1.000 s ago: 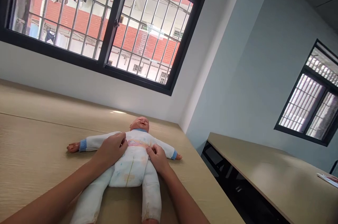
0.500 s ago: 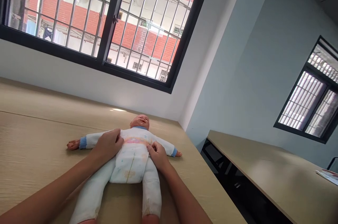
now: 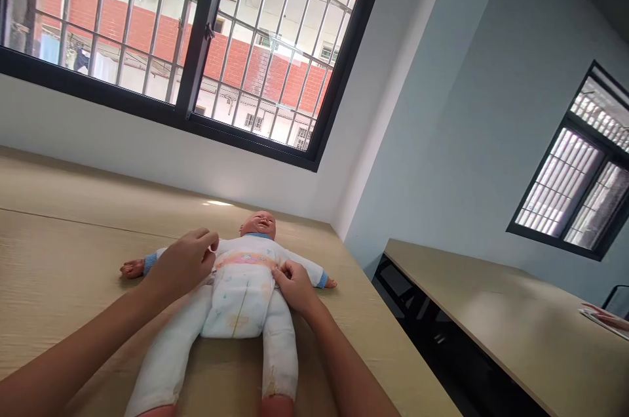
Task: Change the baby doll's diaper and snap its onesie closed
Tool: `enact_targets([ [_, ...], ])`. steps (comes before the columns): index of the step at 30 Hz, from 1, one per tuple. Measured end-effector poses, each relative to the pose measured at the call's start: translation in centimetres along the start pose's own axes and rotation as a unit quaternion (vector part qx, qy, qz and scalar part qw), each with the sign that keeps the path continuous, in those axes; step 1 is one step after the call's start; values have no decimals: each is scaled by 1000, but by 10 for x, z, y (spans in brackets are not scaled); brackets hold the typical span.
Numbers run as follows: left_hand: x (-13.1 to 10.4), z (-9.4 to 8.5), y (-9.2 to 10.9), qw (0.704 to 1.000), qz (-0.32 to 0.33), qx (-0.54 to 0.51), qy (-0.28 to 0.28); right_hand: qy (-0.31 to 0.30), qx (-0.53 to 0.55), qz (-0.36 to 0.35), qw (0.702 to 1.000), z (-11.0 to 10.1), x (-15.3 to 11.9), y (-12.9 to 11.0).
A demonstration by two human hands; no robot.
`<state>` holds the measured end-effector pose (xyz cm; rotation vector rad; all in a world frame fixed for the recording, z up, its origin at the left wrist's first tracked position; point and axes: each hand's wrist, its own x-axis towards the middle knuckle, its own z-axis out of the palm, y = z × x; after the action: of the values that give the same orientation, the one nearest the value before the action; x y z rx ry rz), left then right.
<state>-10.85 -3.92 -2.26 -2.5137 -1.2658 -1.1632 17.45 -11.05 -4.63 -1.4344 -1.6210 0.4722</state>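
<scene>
A baby doll [image 3: 259,225] in a white suit with blue cuffs lies on its back on the table, head toward the window. Around its waist is a white diaper [image 3: 238,305] with an orange-pink band across the front. My left hand [image 3: 189,263] is over the doll's arm, beside the diaper's left edge, fingers curled; what they hold, if anything, is hidden. At the other side of the waist, my right hand [image 3: 295,284] pinches the diaper's edge with thumb and fingers.
The light wooden table [image 3: 73,259] runs back to the wall below a barred window [image 3: 187,43]. To the right, across a gap, stands a second table [image 3: 491,299] with papers [image 3: 607,320] near its far right edge.
My left hand has moved left and slightly up, away from the diaper's waist. My right hand stays at the diaper's right side. The view has shifted slightly.
</scene>
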Motion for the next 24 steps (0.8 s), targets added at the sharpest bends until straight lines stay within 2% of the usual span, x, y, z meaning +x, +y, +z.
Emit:
enact_targets([
  [2,-1,-5,20,998,56,-40,4,5,-11,2,1000,2,0,-1],
  [4,-5,-5,37,992,99,-79,-28,8,-25,1,1000,3,0,-1],
  [7,-10,0,48,986,104,-103,-77,16,-48,-1,999,2,0,0],
  [10,-10,7,43,991,44,-80,-93,25,-86,11,996,-1,0,0],
  [15,-8,8,32,988,-50,-85,-122,2,-137,63,989,-9,0,5],
  [20,-8,10,30,984,-71,-112,-116,18,-209,92,973,-24,-4,14],
  [24,-7,14,23,969,-82,-197,-124,51,-231,95,967,-28,-4,12],
])
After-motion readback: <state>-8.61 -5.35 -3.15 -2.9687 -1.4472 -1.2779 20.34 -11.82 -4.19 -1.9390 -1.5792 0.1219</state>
